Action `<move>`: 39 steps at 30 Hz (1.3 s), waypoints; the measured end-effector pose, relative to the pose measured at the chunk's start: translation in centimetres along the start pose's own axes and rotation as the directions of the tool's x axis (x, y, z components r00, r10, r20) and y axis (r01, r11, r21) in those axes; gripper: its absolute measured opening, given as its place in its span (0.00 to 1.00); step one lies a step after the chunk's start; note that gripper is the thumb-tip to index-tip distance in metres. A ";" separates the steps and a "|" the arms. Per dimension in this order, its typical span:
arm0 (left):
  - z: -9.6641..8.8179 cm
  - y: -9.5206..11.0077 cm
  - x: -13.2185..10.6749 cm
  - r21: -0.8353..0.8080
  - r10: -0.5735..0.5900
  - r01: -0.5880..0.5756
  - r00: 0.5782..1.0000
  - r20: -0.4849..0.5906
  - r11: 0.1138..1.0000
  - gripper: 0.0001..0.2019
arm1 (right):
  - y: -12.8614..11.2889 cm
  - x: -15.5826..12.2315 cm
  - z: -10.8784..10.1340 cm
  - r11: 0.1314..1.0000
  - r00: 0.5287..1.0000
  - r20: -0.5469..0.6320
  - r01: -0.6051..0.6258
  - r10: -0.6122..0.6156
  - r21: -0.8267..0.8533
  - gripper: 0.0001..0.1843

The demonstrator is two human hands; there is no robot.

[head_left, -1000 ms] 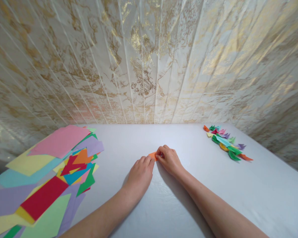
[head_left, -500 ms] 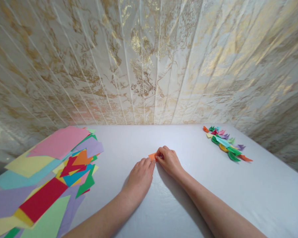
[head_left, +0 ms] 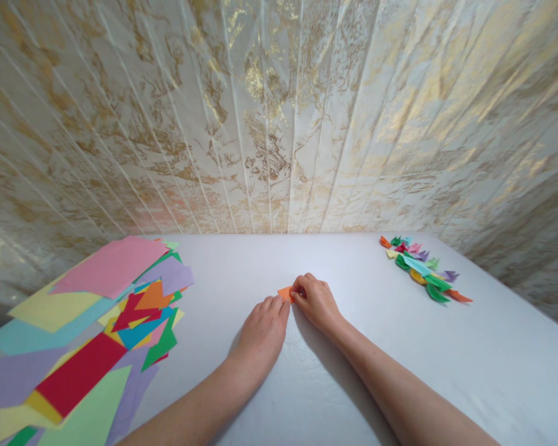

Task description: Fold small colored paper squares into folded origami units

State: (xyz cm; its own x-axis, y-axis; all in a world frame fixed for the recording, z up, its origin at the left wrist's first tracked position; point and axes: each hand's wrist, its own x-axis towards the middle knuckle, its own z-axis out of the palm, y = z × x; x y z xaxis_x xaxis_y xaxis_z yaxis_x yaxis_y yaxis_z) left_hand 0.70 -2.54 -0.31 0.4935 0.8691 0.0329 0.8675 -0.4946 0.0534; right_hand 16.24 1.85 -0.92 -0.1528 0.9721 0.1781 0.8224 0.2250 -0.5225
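Observation:
A small piece of orange paper (head_left: 285,293) lies at the middle of the white table (head_left: 242,266), partly covered by fingers. My left hand (head_left: 266,322) rests on the tabletop with its fingertips and thumb closed on the paper's near edge. From the other side, my right hand (head_left: 317,301) pinches the paper's right end between thumb and forefinger. Any fold in the paper is too small to make out, and its right end is hidden by my right fingers.
Coloured paper sheets (head_left: 81,375) and smaller cut pieces (head_left: 142,310) are heaped along the left side. Several small folded paper shapes (head_left: 418,266) lie in rows at the back right. A gold-patterned curtain (head_left: 270,124) hangs behind the table.

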 end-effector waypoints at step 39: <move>-0.6 0.8 -1.2 0.058 -0.017 0.015 0.999 0.038 0.998 0.24 | -4.0 -2.9 -2.6 0.822 0.942 0.319 0.100 0.103 -0.561 0.23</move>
State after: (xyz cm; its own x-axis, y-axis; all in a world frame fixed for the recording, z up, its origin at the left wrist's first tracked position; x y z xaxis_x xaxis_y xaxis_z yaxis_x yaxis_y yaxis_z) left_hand 0.81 -3.95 0.29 0.4803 0.8771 -0.0061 0.8771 -0.4804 -0.0039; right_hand 14.83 -2.05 2.79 -0.2339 0.9603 -0.1518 0.9680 0.2446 0.0558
